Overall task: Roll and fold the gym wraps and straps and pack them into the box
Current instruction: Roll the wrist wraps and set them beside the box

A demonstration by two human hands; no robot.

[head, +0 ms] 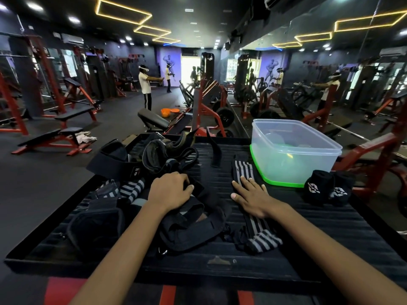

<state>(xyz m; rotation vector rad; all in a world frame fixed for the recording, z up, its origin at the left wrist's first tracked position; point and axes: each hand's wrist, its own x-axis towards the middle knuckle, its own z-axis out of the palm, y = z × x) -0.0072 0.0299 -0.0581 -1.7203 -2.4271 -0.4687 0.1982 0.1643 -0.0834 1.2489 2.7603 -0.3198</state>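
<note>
A long black-and-grey striped wrap [242,170] lies stretched toward me on the black ribbed platform [330,227]. My right hand [253,197] presses flat on its middle, fingers straight. My left hand [169,192] curls its fingers over a black padded strap [193,225] heaped in front of me. A clear plastic box [293,150] sits on its green lid at the far right, with something pale showing through its wall. Two rolled black wraps [326,188] with white logos stand beside the box.
More striped wraps [130,190] and a black pad [97,225] lie at the left. A black belt [112,159] and tangled lifting straps [167,155] sit at the back. Red gym benches and machines surround the platform; people stand far off.
</note>
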